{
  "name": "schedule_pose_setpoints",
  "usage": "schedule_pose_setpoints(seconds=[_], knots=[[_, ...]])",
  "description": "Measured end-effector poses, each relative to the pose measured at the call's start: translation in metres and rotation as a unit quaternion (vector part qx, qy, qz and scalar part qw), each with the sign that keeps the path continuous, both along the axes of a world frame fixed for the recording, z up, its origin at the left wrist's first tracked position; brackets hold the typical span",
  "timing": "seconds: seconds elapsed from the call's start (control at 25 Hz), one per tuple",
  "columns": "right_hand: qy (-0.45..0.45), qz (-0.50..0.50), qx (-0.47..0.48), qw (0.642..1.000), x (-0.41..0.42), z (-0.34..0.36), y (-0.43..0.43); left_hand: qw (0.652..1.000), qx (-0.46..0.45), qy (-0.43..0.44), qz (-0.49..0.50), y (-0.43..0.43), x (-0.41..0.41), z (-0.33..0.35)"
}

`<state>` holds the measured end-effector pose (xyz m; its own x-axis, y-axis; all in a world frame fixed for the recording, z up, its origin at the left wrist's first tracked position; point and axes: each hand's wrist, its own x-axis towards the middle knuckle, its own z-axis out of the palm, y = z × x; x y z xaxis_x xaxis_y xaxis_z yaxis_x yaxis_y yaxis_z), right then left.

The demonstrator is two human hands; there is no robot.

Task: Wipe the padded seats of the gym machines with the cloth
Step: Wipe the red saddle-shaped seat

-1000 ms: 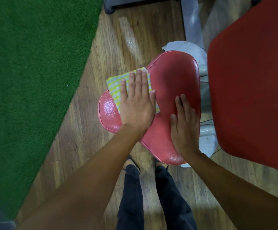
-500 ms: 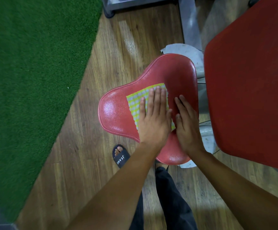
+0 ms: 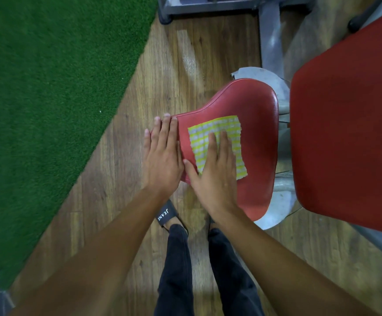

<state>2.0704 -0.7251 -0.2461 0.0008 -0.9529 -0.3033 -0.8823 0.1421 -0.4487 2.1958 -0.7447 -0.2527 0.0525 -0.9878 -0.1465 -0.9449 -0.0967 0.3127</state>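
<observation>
A red padded seat (image 3: 258,124) with a curved outline sits low over the wooden floor. A yellow-and-white checked cloth (image 3: 219,126) lies flat on its middle. My right hand (image 3: 215,172) presses palm-down on the near part of the cloth, fingers together. My left hand (image 3: 162,156) lies flat on the seat's left edge, beside the cloth and not touching it; it covers that corner of the seat.
A larger red pad (image 3: 345,133) fills the right side, higher than the seat. Grey machine frame bars (image 3: 269,30) run behind the seat, with a grey base plate (image 3: 279,201) under it. Green turf (image 3: 48,87) covers the left. My legs and a black sandal (image 3: 165,214) stand below.
The cloth slid from the seat's left lobe to its middle. My left hand left the cloth and moved to the seat's left edge; my right hand now presses on the cloth.
</observation>
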Motion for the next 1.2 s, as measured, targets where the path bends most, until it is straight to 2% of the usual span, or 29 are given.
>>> schedule_pose_setpoints(seconds=[0.16,0.36,0.44,0.6,0.68,0.72,0.76,0.8,0.84,0.88,0.92,0.96,1.04,1.2], knots=[[0.08,0.028,-0.041,0.996,0.0,-0.012,0.0,1.0,-0.007,-0.003,0.014,0.0,-0.003,-0.002],[0.097,0.068,-0.028,0.993,-0.006,-0.013,-0.008,0.999,-0.021,-0.005,0.031,0.001,-0.007,-0.008],[0.072,0.069,0.013,0.995,-0.008,-0.004,-0.013,0.999,-0.02,-0.008,0.034,0.0,-0.008,-0.008],[0.001,0.026,0.014,1.0,-0.021,0.016,-0.024,0.999,-0.01,-0.01,0.036,-0.001,-0.009,-0.005],[-0.152,-0.088,0.04,0.984,-0.034,0.022,-0.03,1.0,0.011,-0.003,0.026,-0.001,-0.008,0.0],[-0.263,-0.164,0.068,0.948,-0.042,0.026,-0.035,0.999,0.024,0.004,0.021,-0.002,-0.007,0.005],[-0.382,-0.235,0.109,0.887,-0.052,0.032,-0.04,0.999,0.038,0.012,0.017,-0.004,-0.005,0.009],[-0.495,-0.291,0.168,0.801,-0.062,0.04,-0.045,0.998,0.049,0.021,0.015,-0.005,-0.002,0.016],[-0.591,-0.326,0.236,0.699,-0.071,0.05,-0.048,0.998,0.055,0.028,0.014,-0.008,0.001,0.022],[-0.656,-0.334,0.293,0.61,-0.078,0.06,-0.05,0.998,0.053,0.032,0.017,-0.01,0.004,0.031],[-0.687,-0.318,0.335,0.561,-0.08,0.07,-0.05,0.998,0.048,0.034,0.023,-0.012,0.007,0.04],[-0.702,-0.285,0.36,0.543,-0.078,0.078,-0.05,0.998,0.042,0.038,0.032,-0.013,0.011,0.048],[-0.715,-0.23,0.382,0.538,-0.066,0.094,-0.048,0.997,0.032,0.047,0.044,-0.012,0.02,0.066],[-0.678,-0.161,0.427,0.576,-0.03,0.125,-0.046,0.996,0.01,0.033,0.085,0.01,0.05,0.109]])
